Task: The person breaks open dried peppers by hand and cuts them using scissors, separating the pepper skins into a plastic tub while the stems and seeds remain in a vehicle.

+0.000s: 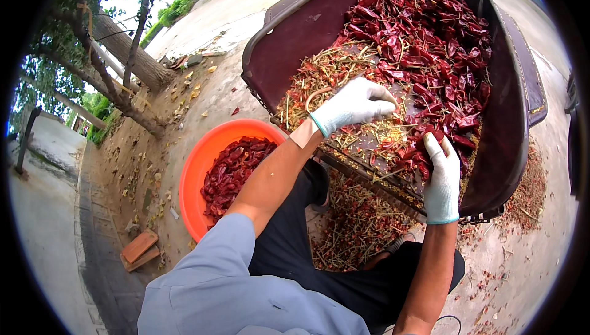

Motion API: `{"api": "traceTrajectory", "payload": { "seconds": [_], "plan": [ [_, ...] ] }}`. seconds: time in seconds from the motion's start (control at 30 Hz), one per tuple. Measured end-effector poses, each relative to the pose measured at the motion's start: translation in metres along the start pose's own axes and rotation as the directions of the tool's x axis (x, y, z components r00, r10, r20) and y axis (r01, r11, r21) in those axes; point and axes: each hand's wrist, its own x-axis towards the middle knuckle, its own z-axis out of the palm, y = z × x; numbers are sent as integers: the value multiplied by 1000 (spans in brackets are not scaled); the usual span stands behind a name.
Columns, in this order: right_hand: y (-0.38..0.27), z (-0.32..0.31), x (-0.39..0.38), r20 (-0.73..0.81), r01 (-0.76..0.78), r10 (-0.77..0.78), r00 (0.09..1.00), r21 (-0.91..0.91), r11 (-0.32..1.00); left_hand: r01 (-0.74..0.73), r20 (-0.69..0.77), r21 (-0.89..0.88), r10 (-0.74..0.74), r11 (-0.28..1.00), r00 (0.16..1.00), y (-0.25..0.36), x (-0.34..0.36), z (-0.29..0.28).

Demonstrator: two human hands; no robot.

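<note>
Grey-blue shirt (246, 301) is closest to camera, bottom centre of frame, with dark trousers (279, 230) just above it. Both hands are gloved and out over a maroon cart bed (295, 34), upper centre to upper right.

Right hand (444, 178), right of centre: grip narrow, thumb and fingertips pinching a dried red pod (435, 134). Pod sits right at the tips, on the upper-left end of that hand. Long axis: can't call it, fingers cover part of it.

Left hand (355, 106), frame centre: fingers point right, fingertips close together. Can't tell if anything is in that grip. Pod lies to its lower right, hands apart, so the right hand is the nearer one (it has the pod).

Containers:
- Cart bed: big heap of red pods (424, 34) fills the upper right; pale stems and bits (332, 67) lie left of it, partly under the left hand.
- Orange basin (192, 178), left of centre on the ground: dark red pods (236, 172) inside. Left forearm passes in front of its right side; left hand is the nearer one to it.

Ground below the cart carries more stem litter (350, 224). Two bricks (140, 248) lower left.
</note>
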Motion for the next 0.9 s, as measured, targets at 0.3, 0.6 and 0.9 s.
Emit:
{"api": "traceTrajectory", "payload": {
  "seconds": [0.3, 0.6, 0.9],
  "plan": [
    [-11, -5, -4, 9, -52, 53, 999, -63, 997, 146, -155, 855, -24, 497, 988, -52, 8, -43],
    [-10, -1, -3, -4, -53, 53, 999, -85, 995, 150, -249, 849, 134, 506, 959, -56, 13, -47],
    [-9, 1, -5, 43, -17, 21, 999, -87, 996, 311, -362, 920, 213, 240, 908, -62, 26, -45]
  ]
}}
